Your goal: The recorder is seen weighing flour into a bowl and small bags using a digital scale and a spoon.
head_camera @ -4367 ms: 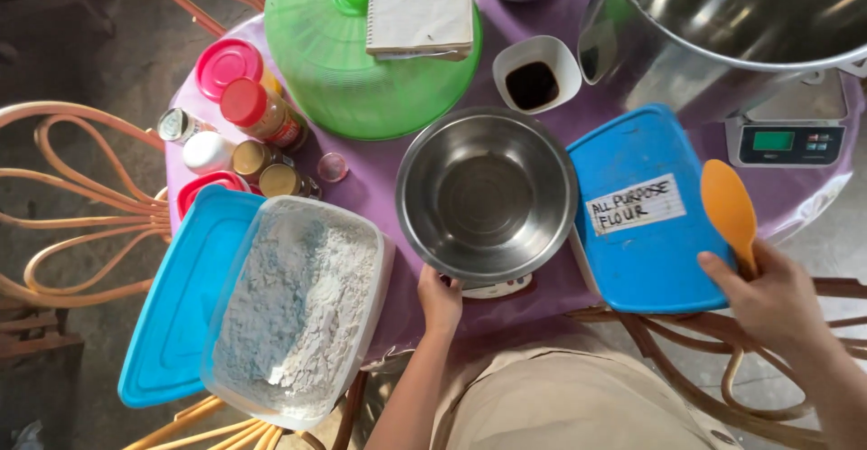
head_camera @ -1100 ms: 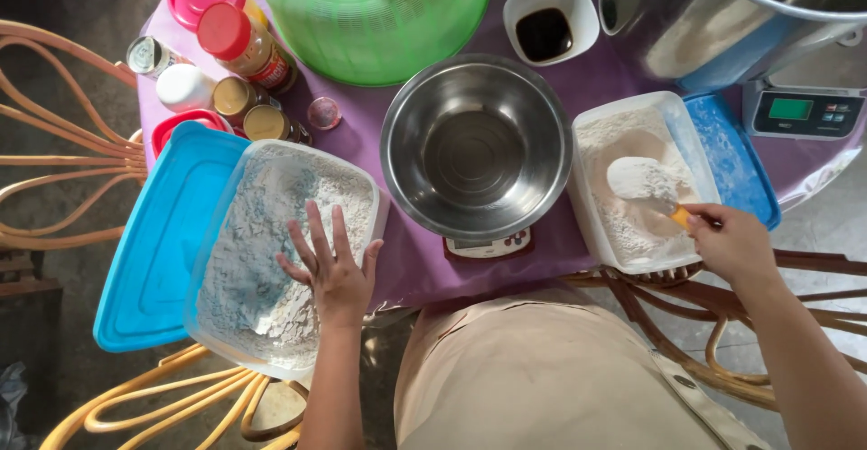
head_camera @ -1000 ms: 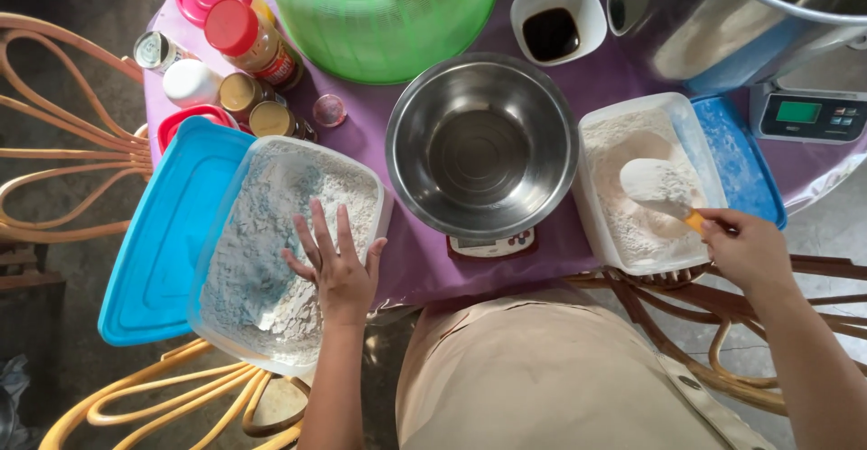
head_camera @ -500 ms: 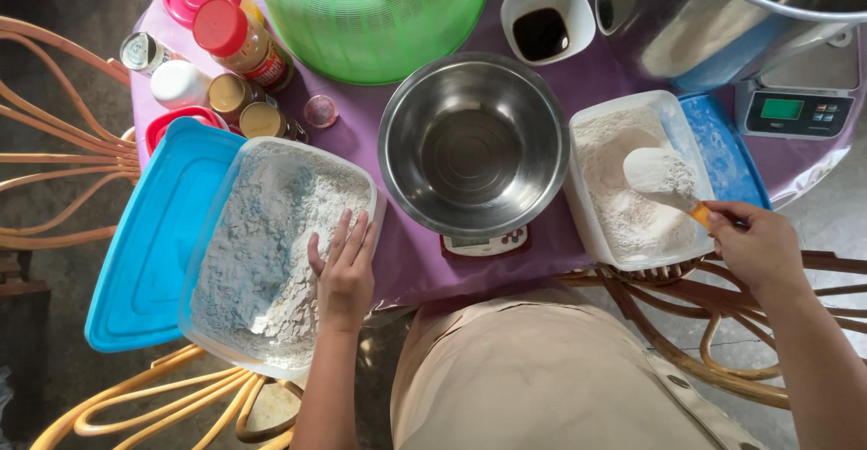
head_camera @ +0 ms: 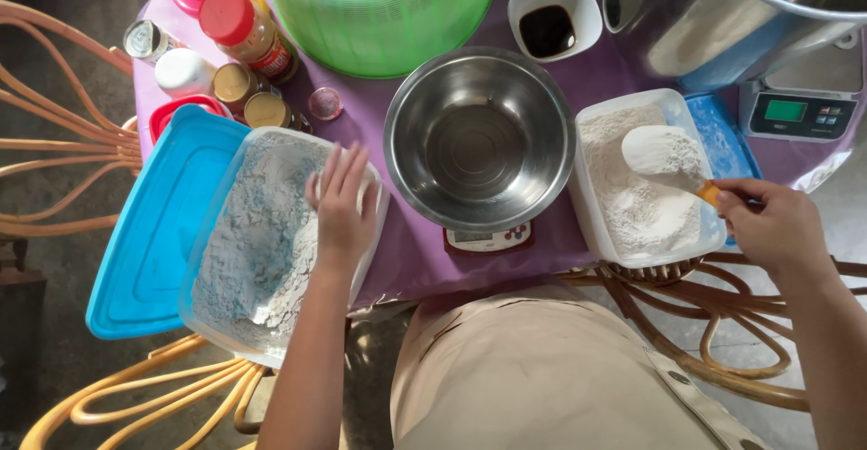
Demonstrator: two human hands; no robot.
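My left hand [head_camera: 341,204] lies over the upper right corner of a clear flour container [head_camera: 244,251] at the table's front left, fingers together and curled on its rim. My right hand [head_camera: 773,226] grips the orange handle of a spoon [head_camera: 666,154] heaped with white flour, held just above a second, smaller flour container [head_camera: 632,199] on the right. Between the two containers an empty steel bowl [head_camera: 479,139] sits on a small white scale [head_camera: 488,236].
A blue lid [head_camera: 153,229] lies under the left container, and another blue lid [head_camera: 722,134] under the right one. Behind are spice jars [head_camera: 242,33], a green plastic bowl [head_camera: 379,12], a white cup of dark liquid [head_camera: 553,26], a big steel pot [head_camera: 750,8] and a digital scale [head_camera: 795,111]. Rattan chairs flank me.
My left hand moved from lying flat with spread fingers in the left container up to its right corner. My right hand lifted the flour-filled spoon slightly toward the far side of the right container.
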